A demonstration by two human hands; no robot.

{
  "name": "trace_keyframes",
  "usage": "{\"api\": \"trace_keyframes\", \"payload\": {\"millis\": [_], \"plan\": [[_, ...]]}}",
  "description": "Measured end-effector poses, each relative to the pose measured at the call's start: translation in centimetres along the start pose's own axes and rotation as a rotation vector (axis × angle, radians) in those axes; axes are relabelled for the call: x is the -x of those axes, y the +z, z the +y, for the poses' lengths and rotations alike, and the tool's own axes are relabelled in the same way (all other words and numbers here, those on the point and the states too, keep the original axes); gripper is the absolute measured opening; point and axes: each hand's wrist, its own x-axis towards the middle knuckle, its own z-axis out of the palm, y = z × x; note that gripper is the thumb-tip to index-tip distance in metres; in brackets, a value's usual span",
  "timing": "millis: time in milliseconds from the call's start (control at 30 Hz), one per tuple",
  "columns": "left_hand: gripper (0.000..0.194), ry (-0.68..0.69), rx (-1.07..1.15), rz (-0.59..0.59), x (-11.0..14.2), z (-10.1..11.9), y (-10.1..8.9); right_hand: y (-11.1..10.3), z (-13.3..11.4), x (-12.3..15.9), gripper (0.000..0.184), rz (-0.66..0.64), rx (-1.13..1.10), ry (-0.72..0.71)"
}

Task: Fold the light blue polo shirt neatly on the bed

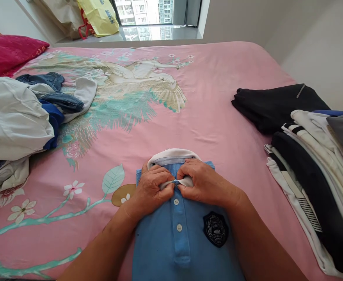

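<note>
A blue polo shirt with a white collar lies front side up on the bed before me, its sides folded in. Two white buttons show on its placket, and a dark shield badge sits on the chest. My left hand pinches the left collar tip beside the placket top. Opposite it, my right hand grips the other collar tip, thumb and fingers pressed together. Both hands meet almost at the top of the placket. The back of the collar stands up behind them.
Folded clothes are stacked at the right, with a black folded garment behind. Loose clothes heap at the left near a red pillow. A pink patterned sheet covers the bed. A yellow bag stands by the window.
</note>
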Motion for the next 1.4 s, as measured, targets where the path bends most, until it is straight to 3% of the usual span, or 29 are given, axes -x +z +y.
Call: {"api": "trace_keyframes", "payload": {"millis": [300,500,633,833,1033,1400], "plan": [[0.004,-0.023,0.034,-0.071,0.0,0.0,-0.7,-0.1,0.0,0.0,0.008,-0.01,-0.009,-0.011],[0.027,-0.073,0.168,-0.121,-0.1,-0.1,-1.2,-0.3,-0.4,-0.1,0.013,-0.012,0.016,-0.107],[0.02,-0.101,0.189,-0.119,-0.2,0.0,-1.2,-0.1,-0.2,0.0,0.014,-0.011,0.017,-0.151],[0.03,-0.178,0.176,-0.099,-0.5,0.2,-0.7,0.3,-0.2,0.0,0.013,0.011,0.056,-0.168],[0.035,-0.178,0.098,-0.053,-0.5,0.4,-0.4,0.7,0.0,-0.1,0.01,0.043,0.099,-0.149],[0.035,-0.075,0.09,-0.148,-0.4,0.0,-0.8,0.7,0.0,0.0,0.009,0.036,0.037,-0.022]]}}
